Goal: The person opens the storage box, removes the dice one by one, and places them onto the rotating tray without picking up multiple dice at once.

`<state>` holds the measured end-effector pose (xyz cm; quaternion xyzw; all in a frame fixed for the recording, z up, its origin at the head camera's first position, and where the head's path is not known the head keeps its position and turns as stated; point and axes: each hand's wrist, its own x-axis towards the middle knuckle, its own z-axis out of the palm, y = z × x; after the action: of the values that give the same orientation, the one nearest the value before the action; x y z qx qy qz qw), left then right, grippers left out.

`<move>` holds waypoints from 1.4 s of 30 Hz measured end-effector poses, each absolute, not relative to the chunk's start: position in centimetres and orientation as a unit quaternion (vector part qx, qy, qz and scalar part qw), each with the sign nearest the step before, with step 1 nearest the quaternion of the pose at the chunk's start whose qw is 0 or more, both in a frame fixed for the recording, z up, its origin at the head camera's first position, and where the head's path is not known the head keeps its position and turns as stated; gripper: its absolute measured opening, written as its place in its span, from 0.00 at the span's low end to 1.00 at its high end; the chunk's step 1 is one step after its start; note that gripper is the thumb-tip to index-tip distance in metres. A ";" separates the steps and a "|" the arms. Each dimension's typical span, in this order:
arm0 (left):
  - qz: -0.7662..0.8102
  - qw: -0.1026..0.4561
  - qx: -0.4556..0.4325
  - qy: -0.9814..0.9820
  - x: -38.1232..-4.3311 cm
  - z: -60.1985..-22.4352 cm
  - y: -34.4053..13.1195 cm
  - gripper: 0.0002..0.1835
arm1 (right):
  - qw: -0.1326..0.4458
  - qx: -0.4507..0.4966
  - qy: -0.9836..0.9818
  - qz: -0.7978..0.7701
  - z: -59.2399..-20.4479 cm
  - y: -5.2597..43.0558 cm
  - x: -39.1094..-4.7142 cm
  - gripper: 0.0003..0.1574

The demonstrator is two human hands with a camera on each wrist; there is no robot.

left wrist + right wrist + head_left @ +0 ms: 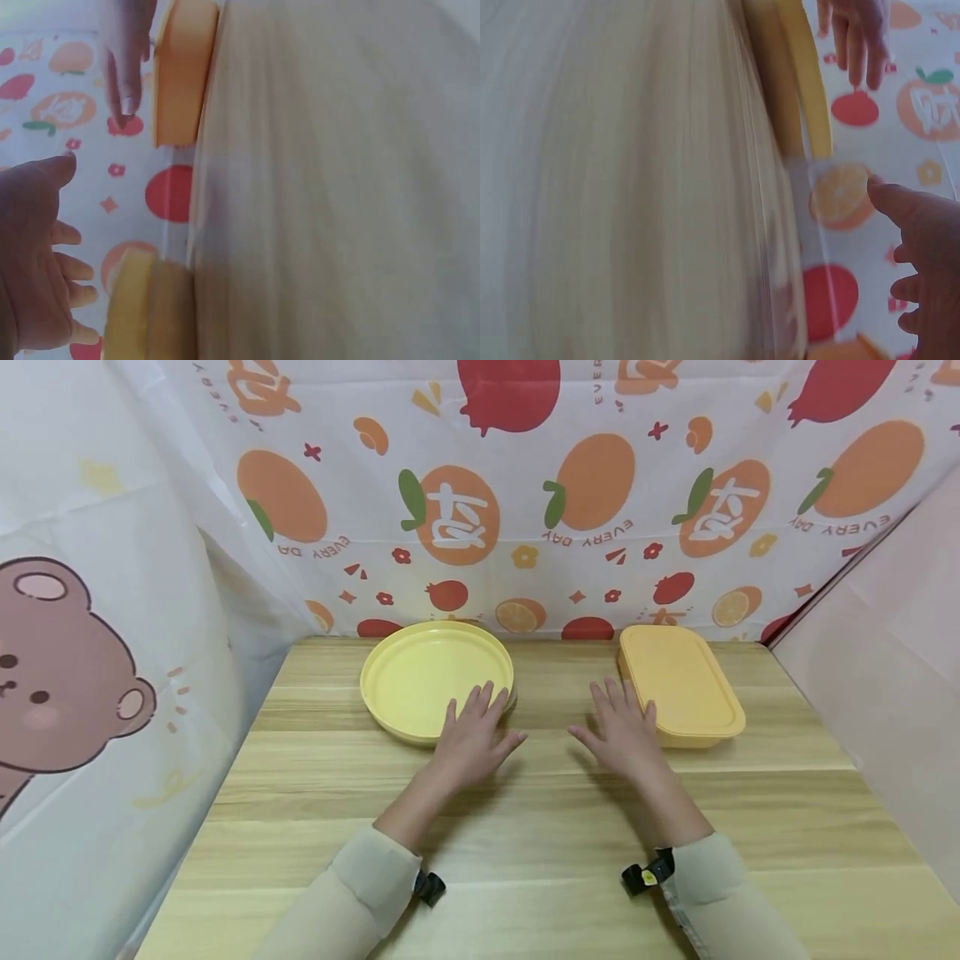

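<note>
A shallow round yellow container (420, 677) with a raised rim sits at the back left of the table. My left hand (471, 739) hovers by its near right edge, fingers spread and holding nothing. At the back right lies a rectangular orange box (678, 681) with a lid on. Close to the left side of that box is my right hand (621, 732), its fingers spread and nothing in them. The left wrist view shows the left hand (37, 262) raised above the table level. In the right wrist view the right hand (926, 247) also appears raised.
The wooden table (540, 843) reaches back to a fruit-print cloth (517, 485). A white cloth with a bear print (60, 668) hangs on the left, and a pale panel (892, 635) stands on the right. Dark straps (431, 887) show at the sleeve cuffs.
</note>
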<state>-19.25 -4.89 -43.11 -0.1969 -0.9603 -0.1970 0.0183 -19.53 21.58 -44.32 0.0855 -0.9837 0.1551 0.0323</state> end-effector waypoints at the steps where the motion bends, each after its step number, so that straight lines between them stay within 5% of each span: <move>1: -0.207 0.021 -0.204 -0.957 -19.3 -43.0 -4.6 0.41 | 0.029 0.082 -0.983 0.158 -44.2 22.3 -19.5 0.55; 23: -0.357 -0.054 -0.247 -0.899 -20.0 -42.7 2.1 0.35 | 0.082 -0.040 -0.938 0.334 -43.8 37.2 -20.2 0.47; 42: -0.373 -0.104 -0.259 -0.885 -19.8 -43.8 4.6 0.36 | 0.060 -0.033 -0.935 0.349 -45.8 33.7 -19.3 0.46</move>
<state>-19.84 4.59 -43.82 -0.2587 -0.8850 -0.3731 -0.1037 -19.29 33.67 -45.80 -0.0327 -0.9345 0.3493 0.0597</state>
